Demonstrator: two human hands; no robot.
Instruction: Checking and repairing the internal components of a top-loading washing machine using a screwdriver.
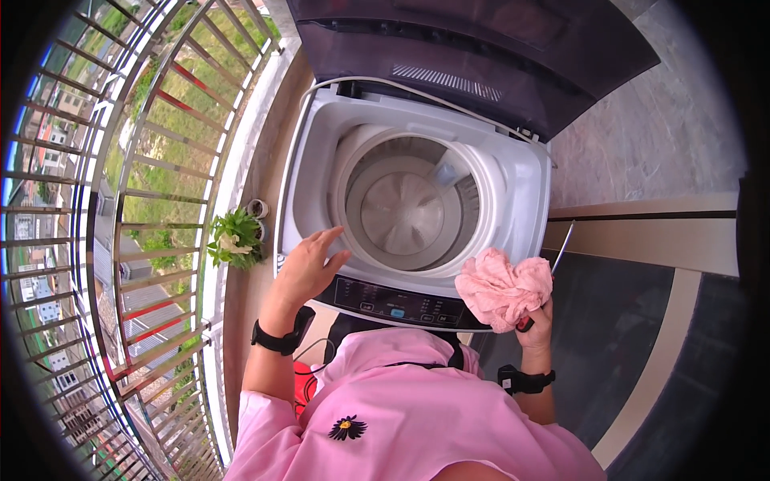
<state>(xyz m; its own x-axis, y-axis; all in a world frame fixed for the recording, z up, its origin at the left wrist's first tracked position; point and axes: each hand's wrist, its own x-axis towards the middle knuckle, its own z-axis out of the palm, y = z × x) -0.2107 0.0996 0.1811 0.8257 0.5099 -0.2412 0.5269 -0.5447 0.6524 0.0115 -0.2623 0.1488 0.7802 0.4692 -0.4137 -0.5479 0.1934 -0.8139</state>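
At the far left a curved metal railing [144, 200] runs along the balcony edge, with grass and rooftops seen far below through its bars. Just inside it, on the ledge, stands a small potted plant [235, 239] with green leaves, close to the left side of the washing machine [529, 184].

The left hand [309, 268] rests on the front left corner of the washer's white top, palm down, fingers spread fairly wide and pointing toward the drum opening; it holds nothing. A black band sits on that wrist.

The washing machine is a top loader with its dark lid [481, 48] raised upright at the back. The round drum [405, 210] lies open and shows its grey ribbed floor. Along the front edge, nearest the person, runs a dark control panel [397, 305] with small buttons.

To the right, the right hand [536, 317] is closed around a bunched pink cloth [501, 289], which it holds over the front right corner of the washer, just beside the control panel and outside the drum. A thin rod-like tool [561, 250] with a red end also sticks up from this hand; what it is cannot be told. This wrist too wears a black band.

Further right lie a stone-tiled wall and a dark floor.
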